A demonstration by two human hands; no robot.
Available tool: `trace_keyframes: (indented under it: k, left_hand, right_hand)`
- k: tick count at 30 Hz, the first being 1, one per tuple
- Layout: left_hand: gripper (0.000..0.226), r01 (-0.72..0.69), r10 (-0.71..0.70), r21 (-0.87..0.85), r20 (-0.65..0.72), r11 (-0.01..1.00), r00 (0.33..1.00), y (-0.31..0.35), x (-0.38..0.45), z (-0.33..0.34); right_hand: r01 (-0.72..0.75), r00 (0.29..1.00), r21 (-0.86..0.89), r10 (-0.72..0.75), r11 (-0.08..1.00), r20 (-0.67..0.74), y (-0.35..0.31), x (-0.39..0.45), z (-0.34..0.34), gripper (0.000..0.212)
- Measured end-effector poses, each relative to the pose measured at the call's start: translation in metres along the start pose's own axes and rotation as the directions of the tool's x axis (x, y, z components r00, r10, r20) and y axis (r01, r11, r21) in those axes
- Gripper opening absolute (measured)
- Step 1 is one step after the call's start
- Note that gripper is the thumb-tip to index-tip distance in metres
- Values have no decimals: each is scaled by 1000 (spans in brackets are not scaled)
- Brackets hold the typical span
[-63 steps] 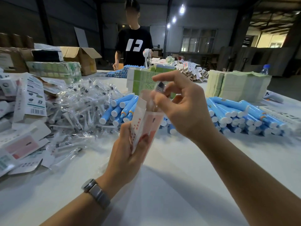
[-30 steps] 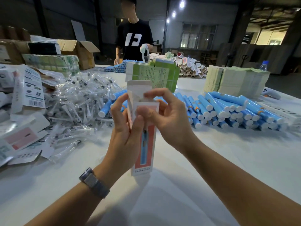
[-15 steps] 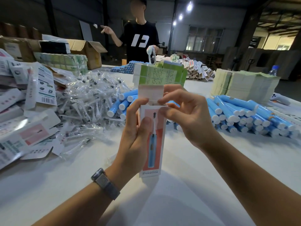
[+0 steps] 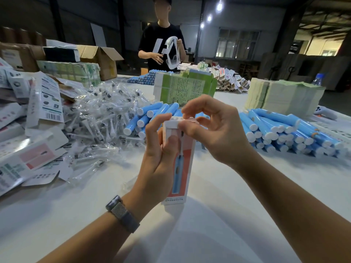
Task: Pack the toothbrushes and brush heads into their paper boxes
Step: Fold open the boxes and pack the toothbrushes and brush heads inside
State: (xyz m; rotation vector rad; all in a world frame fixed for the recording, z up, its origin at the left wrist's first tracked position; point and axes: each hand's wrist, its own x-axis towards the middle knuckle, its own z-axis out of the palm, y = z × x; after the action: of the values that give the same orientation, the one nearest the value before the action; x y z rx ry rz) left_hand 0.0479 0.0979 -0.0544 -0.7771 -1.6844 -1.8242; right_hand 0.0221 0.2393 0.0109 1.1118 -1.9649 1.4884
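Observation:
A tall white and red paper box (image 4: 183,168) printed with a blue toothbrush stands upright on the white table. My left hand (image 4: 159,160) grips its left side, thumb on the front. My right hand (image 4: 212,130) pinches the folded top flap (image 4: 175,123) with thumb and forefinger. Blue toothbrush handles lie heaped behind the box (image 4: 152,118) and to the right (image 4: 284,133). Brush heads in clear wrappers (image 4: 102,114) are piled at the left. The box's contents are hidden.
Flat unfolded boxes (image 4: 28,152) litter the left edge. Green packs (image 4: 185,88) and a stack of pale sheets (image 4: 283,97) stand behind the handles. A person in a black shirt (image 4: 161,46) stands at the far side. Cardboard cartons (image 4: 102,59) sit at the back left.
The box's top flap, upright before, is now folded down onto the top under my right fingers. My left hand kept its hold on the box.

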Motion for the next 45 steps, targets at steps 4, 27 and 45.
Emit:
trace_keyframes:
  k: [4,27,45]
  left_hand:
    - [38,6,-6,26,1,1000,1000,-4,0,-2]
    - [39,-24,17,55,117,998,993,-2,-1,-3]
    - [29,-25,22,-82,-43,996,999,-9,2,3]
  right_hand:
    - [73,996,-122,-67,990,52,-2,1,0,17]
    - [66,971,-160,-27,985,237,-19,11,-31,15]
    - [-119,993,-153,115,981,-37,14,-6,2,27]
